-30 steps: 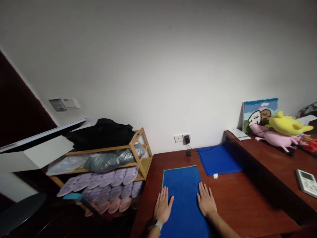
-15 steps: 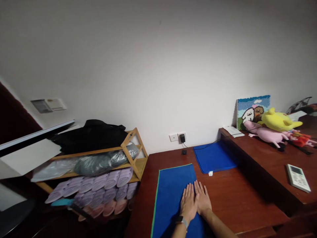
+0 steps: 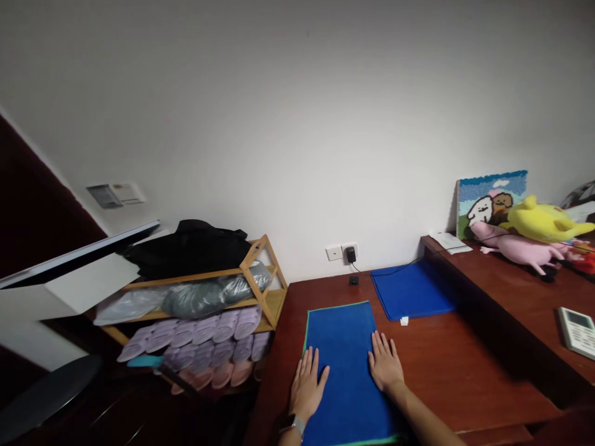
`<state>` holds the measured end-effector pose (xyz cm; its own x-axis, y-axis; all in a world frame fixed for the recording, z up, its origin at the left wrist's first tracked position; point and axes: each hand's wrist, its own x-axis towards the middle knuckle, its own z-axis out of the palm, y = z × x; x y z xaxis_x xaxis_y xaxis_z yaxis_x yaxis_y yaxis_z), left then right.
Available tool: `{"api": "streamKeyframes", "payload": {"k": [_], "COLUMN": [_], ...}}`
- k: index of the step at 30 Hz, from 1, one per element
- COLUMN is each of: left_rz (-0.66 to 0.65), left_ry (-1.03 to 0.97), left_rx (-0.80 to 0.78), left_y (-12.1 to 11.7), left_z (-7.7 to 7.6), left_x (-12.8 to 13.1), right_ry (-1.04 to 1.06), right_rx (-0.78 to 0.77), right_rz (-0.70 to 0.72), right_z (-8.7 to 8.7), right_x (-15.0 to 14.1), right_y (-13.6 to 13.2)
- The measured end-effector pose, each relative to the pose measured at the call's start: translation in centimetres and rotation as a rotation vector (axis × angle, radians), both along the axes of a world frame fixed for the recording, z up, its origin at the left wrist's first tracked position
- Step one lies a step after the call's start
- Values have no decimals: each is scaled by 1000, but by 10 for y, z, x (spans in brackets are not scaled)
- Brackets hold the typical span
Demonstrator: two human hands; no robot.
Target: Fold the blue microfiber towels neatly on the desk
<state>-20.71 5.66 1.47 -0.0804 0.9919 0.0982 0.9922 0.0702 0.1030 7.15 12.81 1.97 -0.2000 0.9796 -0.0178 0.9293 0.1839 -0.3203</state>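
A blue cloth (image 3: 346, 365) with green edging lies flat on the dark red-brown table (image 3: 446, 359). On its left edge rests my left hand (image 3: 307, 384), open, fingers stretched forward and thumb apart, with a watch on the wrist. My right hand (image 3: 385, 362) lies open along the cloth's right edge, partly over the bare wood. Behind the cloth, to the right, is a folded blue cloth (image 3: 411, 291) with a small white tag. Neither hand grips anything.
A wooden rack (image 3: 267, 282) with lilac slippers (image 3: 223, 325) and a black bag (image 3: 190, 248) stands left. A plugged-in black adapter (image 3: 351, 254) is on the wall. On the raised surface at right are plush toys (image 3: 539, 223), a dog picture (image 3: 493, 201) and a white remote (image 3: 577, 331).
My hands, side by side near the cloth's right part before, have spread apart. The left one has moved to the left edge. The view has shifted a little to the left.
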Motion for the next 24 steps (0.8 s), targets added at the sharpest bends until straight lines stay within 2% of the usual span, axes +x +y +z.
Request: {"api": "streamKeyframes", "payload": {"k": [5, 9, 11, 14, 17, 19, 21, 24], "left_rz": [9, 6, -55, -210, -305, -323, -321, -298], "left_ry": [2, 2, -16, -52, -97, -134, -160, -155], "left_rx": [-32, 10, 53, 73, 46, 17, -3, -36], "left_y": [17, 13, 7, 2, 5, 9, 11, 6], "left_z": [10, 19, 20, 18, 14, 11, 11, 15], "left_x": [1, 14, 34, 81, 130, 152, 161, 147], "right_ry": [-49, -17, 2, 0, -22, -39, -46, -23], "right_rx": [-60, -41, -8, -10, -36, -35, -31, -23], "right_rz": [-2, -4, -7, -5, 24, 47, 51, 22], "right_z": [14, 15, 8, 1, 1, 4, 7, 8], "right_x": [-3, 1, 6, 11, 13, 13, 12, 11], "right_y": [15, 3, -12, -35, -46, -48, -47, -46]}}
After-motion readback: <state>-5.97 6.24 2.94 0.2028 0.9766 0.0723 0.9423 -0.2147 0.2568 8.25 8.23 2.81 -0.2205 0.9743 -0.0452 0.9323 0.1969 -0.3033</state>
